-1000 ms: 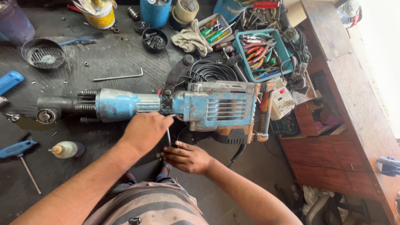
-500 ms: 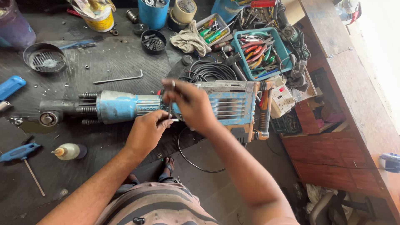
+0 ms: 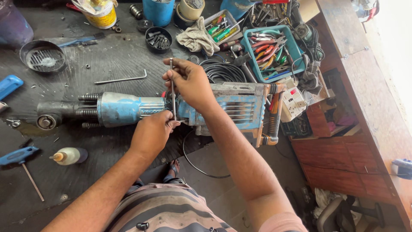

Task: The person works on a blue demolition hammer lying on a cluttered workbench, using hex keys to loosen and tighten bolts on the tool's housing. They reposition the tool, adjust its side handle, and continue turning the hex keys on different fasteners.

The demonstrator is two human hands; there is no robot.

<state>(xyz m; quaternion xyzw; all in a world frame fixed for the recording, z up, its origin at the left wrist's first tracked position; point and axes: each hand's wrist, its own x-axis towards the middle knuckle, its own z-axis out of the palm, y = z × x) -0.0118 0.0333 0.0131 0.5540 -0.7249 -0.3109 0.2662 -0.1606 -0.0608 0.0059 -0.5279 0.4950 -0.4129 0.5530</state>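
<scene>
Near edge: the person's striped shirt fills the bottom of the view; both forearms reach away from it over the dark workbench.
Left hand: fingers curled together, thumb and forefinger pinching the lower end of a long thin metal rod; the hand rests against the near side of the demolition hammer.
Right hand: closed round the upper part of the same rod, fingertips pressed on it just below its top end; the wrist lies across the hammer's housing.
Rod: stands nearly upright between the two hands, top end poking above the right hand, lower end at the seam where the hammer's blue barrel meets its motor housing; whether it enters the body I cannot tell.
Hammer: lies on its side across the bench, dark nose with springs at the left, orange-trimmed handle at the right.
Left of the hands: a small glue bottle and a blue-handled T-wrench, well apart from the hammer.
Beyond the hammer: a hex key; a coiled black cable; a round metal strainer.
Farthest: a black cup of screws, a grey rag, a blue tray of pliers.
</scene>
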